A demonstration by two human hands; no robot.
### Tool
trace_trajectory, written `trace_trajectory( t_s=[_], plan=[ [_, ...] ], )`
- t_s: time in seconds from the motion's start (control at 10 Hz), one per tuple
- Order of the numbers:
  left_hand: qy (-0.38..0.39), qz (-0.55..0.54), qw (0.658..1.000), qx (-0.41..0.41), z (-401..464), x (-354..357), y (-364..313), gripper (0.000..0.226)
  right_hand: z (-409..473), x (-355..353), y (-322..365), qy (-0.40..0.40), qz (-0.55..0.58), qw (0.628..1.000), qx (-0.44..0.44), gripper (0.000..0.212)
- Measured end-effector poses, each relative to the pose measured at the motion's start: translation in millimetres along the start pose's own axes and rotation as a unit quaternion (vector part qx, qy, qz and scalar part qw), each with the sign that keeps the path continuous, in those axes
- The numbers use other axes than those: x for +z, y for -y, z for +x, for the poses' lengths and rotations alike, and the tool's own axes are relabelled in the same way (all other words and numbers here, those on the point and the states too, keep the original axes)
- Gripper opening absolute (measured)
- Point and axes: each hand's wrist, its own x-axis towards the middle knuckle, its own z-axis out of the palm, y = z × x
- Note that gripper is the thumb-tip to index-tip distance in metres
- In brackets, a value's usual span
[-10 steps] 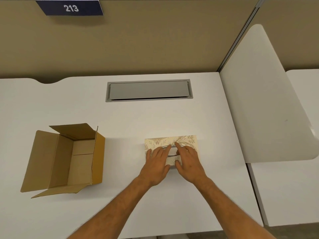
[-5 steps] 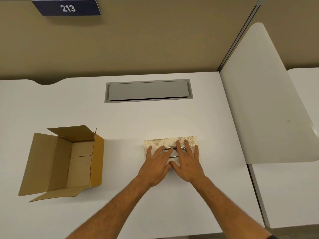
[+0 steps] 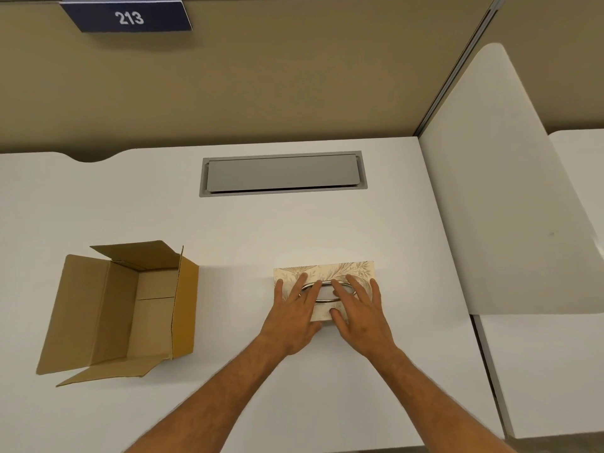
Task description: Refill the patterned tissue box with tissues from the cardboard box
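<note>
The patterned tissue box (image 3: 340, 271), cream with a leaf print and a metal oval ring around its slot, lies on the white desk right of centre. My left hand (image 3: 294, 310) rests flat on its left half with fingers spread. My right hand (image 3: 358, 308) lies flat on its right half, fingers apart, reaching over the ring. Pale tissue shows inside the oval. The cardboard box (image 3: 130, 308) stands open at the left, flaps out; its visible inside shows no tissues.
A grey cable hatch (image 3: 282, 173) is set into the white desk (image 3: 228, 237) behind the tissue box. A white divider panel (image 3: 510, 197) rises on the right, with another desk beyond. A tan partition with a "213" sign (image 3: 127, 16) closes the back.
Both hands have flattened and spread over the top of the patterned box; the right hand's fingers slid forward across the ring. The boxes stay where they were.
</note>
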Motion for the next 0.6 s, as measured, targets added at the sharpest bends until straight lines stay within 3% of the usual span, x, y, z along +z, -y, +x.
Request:
trace_trajectory(
  t_s=[0.3, 0.5, 0.6],
  plan=[
    [-0.007, -0.005, 1.000, 0.011, -2, 1, 4, 0.081, -1, 3, 4, 0.046, 0.007, 0.998, 0.042, 0.067],
    [-0.081, -0.106, 0.991, 0.002, -17, -10, 9, 0.063, -8, -15, -1, -0.036, 0.136, 0.987, 0.072, 0.051],
    [-0.106, -0.172, 0.978, -0.048, -28, -31, 10, 0.061, -5, -44, 7, -0.081, 0.160, 0.981, 0.075, 0.051]
  ],
)
